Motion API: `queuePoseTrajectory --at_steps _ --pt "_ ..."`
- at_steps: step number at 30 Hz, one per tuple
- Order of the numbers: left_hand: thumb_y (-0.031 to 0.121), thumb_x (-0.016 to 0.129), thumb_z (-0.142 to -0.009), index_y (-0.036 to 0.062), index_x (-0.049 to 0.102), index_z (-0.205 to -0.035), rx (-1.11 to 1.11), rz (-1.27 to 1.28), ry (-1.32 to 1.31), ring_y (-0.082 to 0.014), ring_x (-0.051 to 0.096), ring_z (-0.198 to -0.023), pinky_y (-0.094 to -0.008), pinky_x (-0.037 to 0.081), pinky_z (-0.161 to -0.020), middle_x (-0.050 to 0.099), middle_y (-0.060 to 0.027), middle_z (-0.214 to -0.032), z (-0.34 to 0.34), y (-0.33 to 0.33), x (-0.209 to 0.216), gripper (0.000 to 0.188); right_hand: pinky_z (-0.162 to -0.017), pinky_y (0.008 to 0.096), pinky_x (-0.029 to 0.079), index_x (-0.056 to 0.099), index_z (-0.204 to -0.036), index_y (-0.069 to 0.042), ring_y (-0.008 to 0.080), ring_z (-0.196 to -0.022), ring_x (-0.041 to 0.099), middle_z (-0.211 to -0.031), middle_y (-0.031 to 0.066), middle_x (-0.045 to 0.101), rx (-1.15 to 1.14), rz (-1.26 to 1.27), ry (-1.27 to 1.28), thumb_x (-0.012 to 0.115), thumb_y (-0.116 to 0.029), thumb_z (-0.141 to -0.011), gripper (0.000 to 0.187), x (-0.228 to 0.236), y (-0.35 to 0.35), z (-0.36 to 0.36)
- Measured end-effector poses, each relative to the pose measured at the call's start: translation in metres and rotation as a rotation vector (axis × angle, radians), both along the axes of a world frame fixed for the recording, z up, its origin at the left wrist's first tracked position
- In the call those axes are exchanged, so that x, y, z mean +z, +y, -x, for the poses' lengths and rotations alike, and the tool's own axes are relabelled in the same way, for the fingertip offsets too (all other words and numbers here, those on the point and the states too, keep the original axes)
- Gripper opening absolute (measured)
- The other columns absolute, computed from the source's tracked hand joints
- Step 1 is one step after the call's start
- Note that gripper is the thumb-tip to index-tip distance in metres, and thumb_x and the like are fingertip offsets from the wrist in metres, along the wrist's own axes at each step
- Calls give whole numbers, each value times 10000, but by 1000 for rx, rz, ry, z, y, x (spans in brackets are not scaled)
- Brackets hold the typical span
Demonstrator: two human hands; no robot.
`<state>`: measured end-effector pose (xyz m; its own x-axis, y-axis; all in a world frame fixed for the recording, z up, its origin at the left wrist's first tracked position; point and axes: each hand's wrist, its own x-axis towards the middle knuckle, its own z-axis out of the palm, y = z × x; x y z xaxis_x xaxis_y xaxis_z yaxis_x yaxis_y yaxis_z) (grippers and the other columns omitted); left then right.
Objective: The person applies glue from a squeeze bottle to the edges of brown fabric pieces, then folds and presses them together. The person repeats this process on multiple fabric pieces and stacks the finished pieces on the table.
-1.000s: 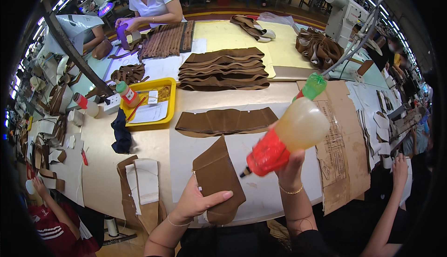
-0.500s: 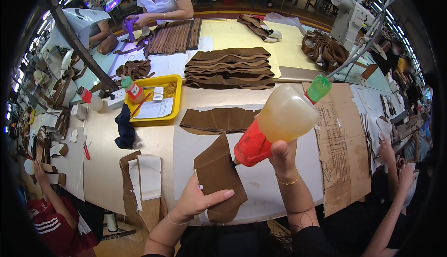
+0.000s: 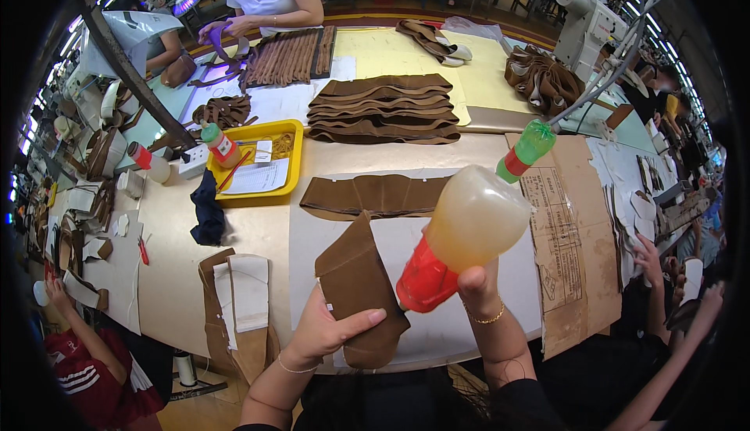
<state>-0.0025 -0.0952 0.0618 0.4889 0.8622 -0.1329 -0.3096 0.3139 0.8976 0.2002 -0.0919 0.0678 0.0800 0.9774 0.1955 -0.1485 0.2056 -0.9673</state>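
My left hand (image 3: 336,325) grips a brown leather piece (image 3: 355,279) by its left side, thumb on top. The piece is tilted up over the white sheet (image 3: 305,251). In my right hand (image 3: 480,286) is a glue bottle (image 3: 476,212) with a red lower part and cloudy yellowish liquid, held upside down. Its narrow tip meets the right edge of the leather piece, near my left thumb. My right fingers are mostly behind the bottle. Just beyond lies another brown leather piece (image 3: 359,197), flat on the sheet.
A stack of brown leather pieces (image 3: 383,111) lies farther back. At left are a yellow tray (image 3: 295,173), a dark blue cloth (image 3: 207,208) and leather with white backing (image 3: 234,306). Cardboard (image 3: 574,251) lies right, under a hanging green bottle (image 3: 531,150). Co-workers sit around.
The bottle's tip has moved down along the right edge of the leather piece, and the bottle stands more upright. My left hand has shifted slightly left with the piece.
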Motion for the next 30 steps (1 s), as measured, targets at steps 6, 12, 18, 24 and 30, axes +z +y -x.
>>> queuePoseTrajectory --at_steps 6,12,18,24,30 --pt "31 690 -751 -13 511 -1124 100 69 -16 -151 589 -909 -286 479 -805 606 -81 -1012 1 -1 -2 416 -593 354 565 442 -1092 30 227 -676 630 -855 123 577 -25 26 125 598 -759 -599 944 -13 -10 -7" --pt "58 715 -739 -21 565 -1066 84 12 25 -138 585 -898 -282 475 -803 623 -71 -989 10 -4 -5 369 -547 299 543 441 -1039 3 182 -635 610 -851 107 558 -111 -77 317 406 -817 -680 896 15 8 -9" --pt "84 771 -692 9 480 -1161 -75 -176 204 -131 551 -982 -286 449 -857 581 -61 -1064 13 2 8 557 -637 329 550 418 -1123 11 191 -764 619 -894 106 552 -167 -158 254 452 -795 -677 922 10 22 -8" --pt "68 764 -694 6 403 -1244 -180 -78 136 -147 512 -1065 -302 417 -914 533 -69 -1140 13 -3 18 661 -717 346 535 437 -1145 42 226 -870 605 -1029 127 546 -89 -255 -29 589 -705 -655 906 19 38 -6" --pt "57 742 -712 1 389 -1256 -218 -118 148 -151 499 -1086 -307 407 -929 517 -71 -1159 10 -3 23 651 -728 282 491 524 -1068 -6 151 -844 587 -934 55 604 6 -360 45 775 -482 -647 683 45 45 7"
